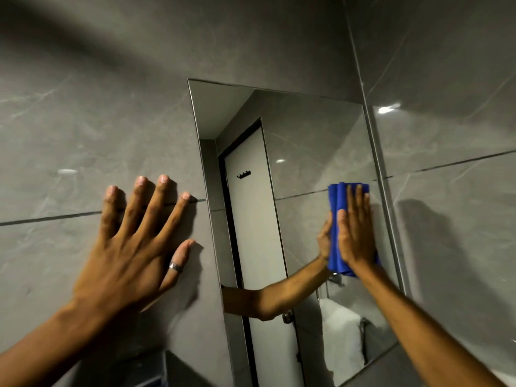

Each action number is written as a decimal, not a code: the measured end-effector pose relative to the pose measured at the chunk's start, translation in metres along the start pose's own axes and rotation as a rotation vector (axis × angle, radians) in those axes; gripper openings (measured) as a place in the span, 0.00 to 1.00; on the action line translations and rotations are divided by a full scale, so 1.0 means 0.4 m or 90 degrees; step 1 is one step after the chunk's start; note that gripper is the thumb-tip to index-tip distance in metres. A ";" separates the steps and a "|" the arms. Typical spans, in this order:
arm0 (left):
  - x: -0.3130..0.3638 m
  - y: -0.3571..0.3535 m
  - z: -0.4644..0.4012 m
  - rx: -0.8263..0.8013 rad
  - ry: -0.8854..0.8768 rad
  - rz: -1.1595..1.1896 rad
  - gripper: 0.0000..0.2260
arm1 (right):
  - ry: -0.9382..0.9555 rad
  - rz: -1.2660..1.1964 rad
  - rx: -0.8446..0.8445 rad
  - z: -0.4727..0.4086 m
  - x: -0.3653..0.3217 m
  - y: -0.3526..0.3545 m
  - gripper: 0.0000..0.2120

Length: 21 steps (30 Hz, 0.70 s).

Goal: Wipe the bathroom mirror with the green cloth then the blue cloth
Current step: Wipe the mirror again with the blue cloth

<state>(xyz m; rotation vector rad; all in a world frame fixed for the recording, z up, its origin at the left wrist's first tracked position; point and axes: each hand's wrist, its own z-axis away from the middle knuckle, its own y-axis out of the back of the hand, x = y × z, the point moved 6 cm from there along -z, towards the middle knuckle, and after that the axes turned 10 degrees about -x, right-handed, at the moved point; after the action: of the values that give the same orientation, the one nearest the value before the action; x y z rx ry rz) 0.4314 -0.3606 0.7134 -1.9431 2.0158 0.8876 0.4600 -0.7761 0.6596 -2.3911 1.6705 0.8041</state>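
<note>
A tall rectangular mirror hangs on the grey tiled wall. My right hand lies flat on a folded blue cloth, pressing it against the glass near the mirror's right edge, about mid-height. My left hand, fingers spread and a ring on the thumb, rests flat on the wall tile left of the mirror and holds nothing. No green cloth is in view. The mirror reflects my right arm and the cloth.
Grey marbled wall tiles surround the mirror. A wall corner runs down just right of the mirror. The reflection shows a white door with hooks and a white towel on a rail.
</note>
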 end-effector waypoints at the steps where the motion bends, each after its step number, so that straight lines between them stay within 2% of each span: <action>1: 0.001 0.003 0.003 -0.008 0.001 0.003 0.36 | 0.028 0.002 -0.012 0.047 -0.056 -0.028 0.31; 6: 0.003 0.009 0.009 -0.040 0.000 0.027 0.36 | 0.171 0.064 -0.038 0.292 -0.362 -0.152 0.29; 10: 0.036 -0.014 0.056 -0.047 -0.052 0.024 0.36 | 0.215 0.071 -0.104 0.467 -0.442 -0.221 0.28; 16: 0.041 -0.027 0.097 -0.066 -0.116 0.016 0.36 | 0.218 0.081 -0.115 0.552 -0.339 -0.231 0.28; 21: 0.047 -0.020 0.101 -0.039 -0.118 0.022 0.37 | 0.110 0.045 -0.057 0.508 -0.096 -0.189 0.29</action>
<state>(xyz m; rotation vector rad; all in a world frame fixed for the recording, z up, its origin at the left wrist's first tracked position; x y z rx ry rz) 0.4265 -0.3539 0.6691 -1.7877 1.9414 1.1064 0.4465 -0.6367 0.4896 -2.5397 1.8293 0.7160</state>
